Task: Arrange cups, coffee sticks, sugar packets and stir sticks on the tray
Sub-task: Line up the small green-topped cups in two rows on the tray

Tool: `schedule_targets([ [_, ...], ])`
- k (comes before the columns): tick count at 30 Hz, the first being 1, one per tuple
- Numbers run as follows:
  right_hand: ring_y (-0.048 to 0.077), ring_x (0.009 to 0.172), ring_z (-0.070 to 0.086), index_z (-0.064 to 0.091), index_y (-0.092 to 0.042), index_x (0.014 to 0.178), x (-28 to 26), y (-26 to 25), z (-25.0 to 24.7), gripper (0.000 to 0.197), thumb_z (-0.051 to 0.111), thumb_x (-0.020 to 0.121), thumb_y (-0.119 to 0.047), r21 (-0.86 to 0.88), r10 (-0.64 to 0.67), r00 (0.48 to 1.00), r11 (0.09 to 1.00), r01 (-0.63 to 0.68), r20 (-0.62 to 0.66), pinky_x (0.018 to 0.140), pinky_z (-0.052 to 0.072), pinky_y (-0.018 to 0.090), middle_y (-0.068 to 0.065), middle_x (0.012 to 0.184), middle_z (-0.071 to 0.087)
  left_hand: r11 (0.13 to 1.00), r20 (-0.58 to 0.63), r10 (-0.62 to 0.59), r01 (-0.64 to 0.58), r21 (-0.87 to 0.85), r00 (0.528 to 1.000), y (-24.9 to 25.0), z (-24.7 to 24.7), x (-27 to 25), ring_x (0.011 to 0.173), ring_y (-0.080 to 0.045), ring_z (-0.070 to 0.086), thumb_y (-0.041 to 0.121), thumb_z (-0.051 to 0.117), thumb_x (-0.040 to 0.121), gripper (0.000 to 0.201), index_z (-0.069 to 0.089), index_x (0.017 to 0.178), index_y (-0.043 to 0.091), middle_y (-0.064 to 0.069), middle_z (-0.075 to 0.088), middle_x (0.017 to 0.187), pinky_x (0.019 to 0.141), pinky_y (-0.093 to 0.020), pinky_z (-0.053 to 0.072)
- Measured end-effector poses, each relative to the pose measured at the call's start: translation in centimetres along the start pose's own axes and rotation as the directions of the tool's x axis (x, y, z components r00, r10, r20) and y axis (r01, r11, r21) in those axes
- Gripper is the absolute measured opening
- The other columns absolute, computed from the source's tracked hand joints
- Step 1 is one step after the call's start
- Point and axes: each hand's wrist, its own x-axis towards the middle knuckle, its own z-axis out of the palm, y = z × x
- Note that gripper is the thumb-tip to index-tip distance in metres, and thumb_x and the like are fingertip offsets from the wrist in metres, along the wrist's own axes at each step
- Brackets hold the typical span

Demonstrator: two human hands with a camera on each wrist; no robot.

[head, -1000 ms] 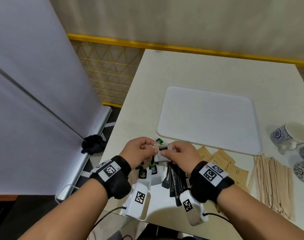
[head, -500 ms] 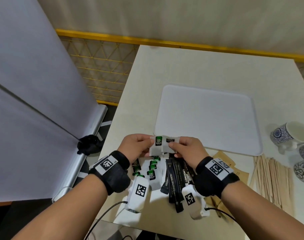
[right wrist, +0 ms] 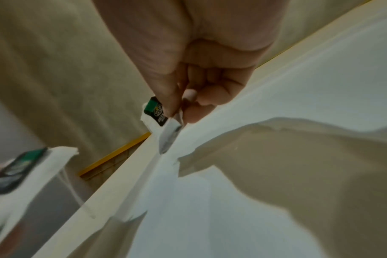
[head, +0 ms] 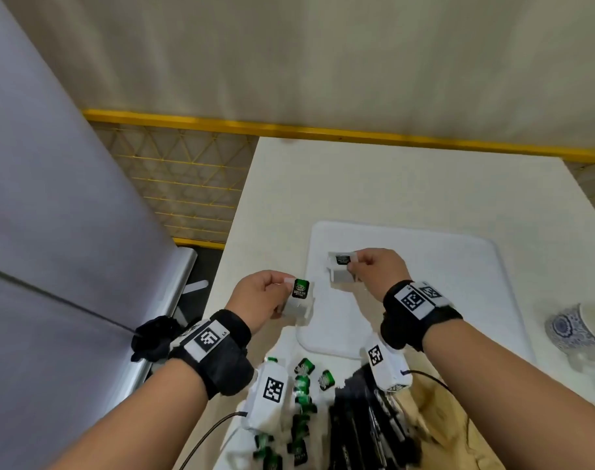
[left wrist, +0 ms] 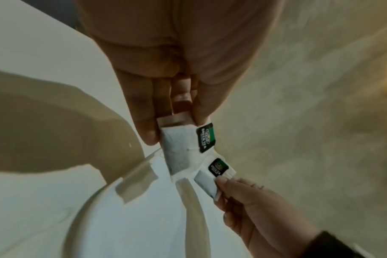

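My left hand [head: 261,296] pinches a small white paper sachet with a green-and-black label [head: 298,300] between thumb and curled fingers, holding it up over the near-left corner of the flat white rectangular tray [head: 458,266]. In the left wrist view the thumb and fingers clamp the top edge of that white paper sachet [left wrist: 183,148], and the label hangs on its right side.

My right hand [head: 379,269] pinches a second white paper sachet with the same kind of label [head: 342,271], thumb against forefinger, the other fingers curled in. It hangs above the left part of the tray; I cannot tell whether its lower edge touches the tray. The right wrist view shows the thumb tip pressed on the label end of this second sachet [right wrist: 164,125], with the pale tray surface just below.

The two sachets are near each other but apart.

On the cream table [head: 391,184], near my forearms, lies a loose heap of more green-labelled sachets [head: 303,395], beside it a bunch of long black stick packets [head: 364,429], and to their right some flat brown paper packets [head: 438,422]. A blue-and-white patterned ceramic cup [head: 574,327] stands off the tray's right edge, blurred.
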Motion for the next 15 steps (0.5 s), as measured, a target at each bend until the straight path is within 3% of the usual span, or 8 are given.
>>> schedule_targets([
  [4,0.018,0.075,0.053,0.065,-0.02,0.082,4.8,-0.5,0.0,0.015,0.054,0.092,-0.017,-0.059,0.019,0.999,0.998,-0.017,0.03,0.051,0.032,0.018,0.0,0.08,0.06,1.0,-0.019,-0.008,0.008,0.0,1.0,1.3,1.2,2.8,0.078,-0.021,0.062,0.009,0.053,0.095,0.017,0.067,0.103,0.007,-0.008,0.069,0.09,0.069,-0.03,0.055],
  [8,0.016,0.057,0.049,0.059,-0.017,0.062,8.5,-0.8,1.0,0.026,0.058,0.089,-0.016,-0.045,0.074,0.994,0.996,-0.071,0.078,0.053,0.037,0.021,-0.001,0.062,0.056,1.0,-0.038,-0.012,0.011,-0.007,0.999,1.9,2.3,5.1,0.07,-0.018,0.06,0.007,0.054,0.094,0.016,0.068,0.103,0.006,-0.009,0.068,0.086,0.065,-0.029,0.053],
  [12,0.021,0.069,0.056,0.067,-0.016,0.083,11.3,-1.5,1.8,0.007,0.062,0.087,-0.016,0.04,0.111,0.991,0.993,-0.115,0.08,0.058,0.043,0.022,0.002,0.072,0.062,1.0,-0.06,0.002,-0.001,0.014,0.998,2.4,2.6,7.2,0.065,-0.015,0.059,0.005,0.055,0.092,0.017,0.068,0.102,0.006,-0.007,0.067,0.082,0.053,-0.021,0.049],
  [15,0.021,0.078,0.059,0.063,-0.018,0.095,12.4,-1.9,2.4,0.01,0.065,0.085,-0.014,0.089,0.105,0.993,0.99,-0.108,0.045,0.061,0.047,0.024,0.004,0.09,0.065,1.0,-0.069,0.0,0.0,-0.007,0.998,2.7,2.6,8.2,0.066,-0.016,0.06,0.002,0.054,0.091,0.017,0.068,0.101,0.005,-0.007,0.068,0.083,0.054,-0.021,0.051],
])
